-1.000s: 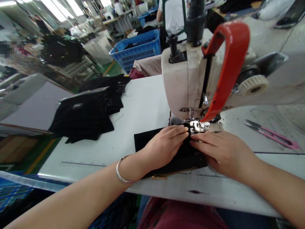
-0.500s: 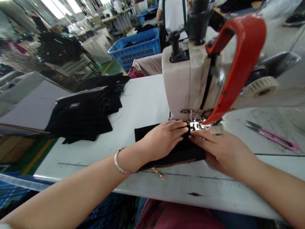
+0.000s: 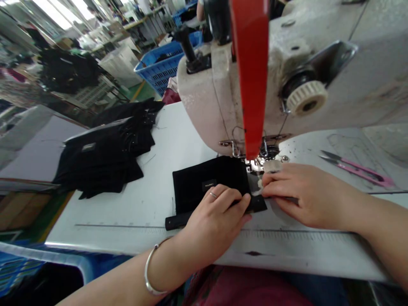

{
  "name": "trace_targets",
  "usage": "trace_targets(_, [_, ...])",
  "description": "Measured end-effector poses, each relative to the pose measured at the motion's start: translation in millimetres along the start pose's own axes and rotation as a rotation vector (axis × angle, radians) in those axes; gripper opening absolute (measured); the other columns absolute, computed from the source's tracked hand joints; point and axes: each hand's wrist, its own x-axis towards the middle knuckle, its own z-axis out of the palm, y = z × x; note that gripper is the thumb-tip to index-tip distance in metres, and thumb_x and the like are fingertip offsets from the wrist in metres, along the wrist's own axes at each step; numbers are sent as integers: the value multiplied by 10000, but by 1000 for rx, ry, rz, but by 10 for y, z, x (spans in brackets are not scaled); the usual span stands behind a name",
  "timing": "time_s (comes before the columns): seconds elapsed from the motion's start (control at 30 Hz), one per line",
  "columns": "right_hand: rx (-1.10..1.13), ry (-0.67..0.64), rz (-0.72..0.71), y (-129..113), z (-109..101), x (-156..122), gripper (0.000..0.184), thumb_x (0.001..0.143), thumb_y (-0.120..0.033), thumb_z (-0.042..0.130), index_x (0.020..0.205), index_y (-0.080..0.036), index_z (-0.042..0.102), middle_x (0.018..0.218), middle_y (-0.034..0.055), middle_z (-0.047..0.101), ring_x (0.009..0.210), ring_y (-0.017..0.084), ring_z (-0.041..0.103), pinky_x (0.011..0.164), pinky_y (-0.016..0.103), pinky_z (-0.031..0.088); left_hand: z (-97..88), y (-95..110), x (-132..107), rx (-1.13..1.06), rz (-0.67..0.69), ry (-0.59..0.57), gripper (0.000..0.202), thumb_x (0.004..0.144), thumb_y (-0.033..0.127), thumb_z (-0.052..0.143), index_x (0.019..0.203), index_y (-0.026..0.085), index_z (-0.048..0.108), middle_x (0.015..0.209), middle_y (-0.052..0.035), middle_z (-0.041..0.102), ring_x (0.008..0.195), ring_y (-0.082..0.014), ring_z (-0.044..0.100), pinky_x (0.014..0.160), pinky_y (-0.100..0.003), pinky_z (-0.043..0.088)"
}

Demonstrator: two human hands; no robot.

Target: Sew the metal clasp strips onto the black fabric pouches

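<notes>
A flat black fabric piece (image 3: 191, 187) with a small label (image 3: 208, 185) lies on the sewing machine's table, its upper right corner beside the presser foot (image 3: 253, 165). My left hand (image 3: 219, 214) lies over its lower edge, with bent fingers gripping a folded black strip there. My right hand (image 3: 299, 193) is just right of the fabric, below the presser foot. Its fingers are pressed together near a small pale part (image 3: 260, 183); what they hold, if anything, is hidden. The red finger guard (image 3: 251, 80) of the sewing machine (image 3: 207, 97) stands in front of the needle area.
Pink-handled thread snips (image 3: 357, 168) lie right of the machine. A stack of black fabric pieces (image 3: 98, 153) is on the table's left. Behind is a blue crate (image 3: 162, 70); another blue basket (image 3: 73, 259) is below the table's front left edge.
The fabric piece now shows its label, and the zipper pull is out of sight. My left hand moved down to its lower edge; my right hand shifted off the fabric. The view turned, too.
</notes>
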Motion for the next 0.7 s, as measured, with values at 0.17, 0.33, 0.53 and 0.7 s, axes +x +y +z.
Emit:
trace_targets(0.17, [13, -2, 119, -95, -39, 14, 130, 860, -202, 634, 985, -210, 671, 900, 23, 689, 822, 200, 616, 719, 343, 445, 30, -14, -30, -109, -78, 101, 174, 981, 200, 632, 1138, 137, 673, 984, -59, 708, 935, -166, 650, 886, -335, 572])
trace_targets(0.33, [-19, -16, 144, -129, 24, 46, 232, 795, -289, 762, 966, -215, 622, 928, 22, 681, 825, 218, 622, 712, 349, 453, 34, 10, -7, -47, -56, 85, 139, 963, 165, 625, 1093, 127, 653, 964, -56, 727, 903, -182, 669, 859, -352, 586])
trace_targets(0.53, [-200, 130, -158, -158, 135, 30, 141, 933, -102, 522, 971, -165, 643, 973, 84, 712, 839, 214, 641, 727, 356, 497, 28, 8, 24, -54, -111, 118, 137, 953, 178, 618, 1083, 145, 643, 982, -71, 729, 904, -196, 677, 862, -364, 602])
trace_targets(0.7, [-152, 44, -95, -201, 81, 5, 134, 922, -144, 562, 974, -178, 680, 1020, 84, 703, 885, 232, 627, 786, 401, 522, 30, -14, -19, -46, 14, 48, 179, 997, 109, 543, 1143, 107, 647, 1009, -68, 744, 931, -191, 695, 851, -359, 604])
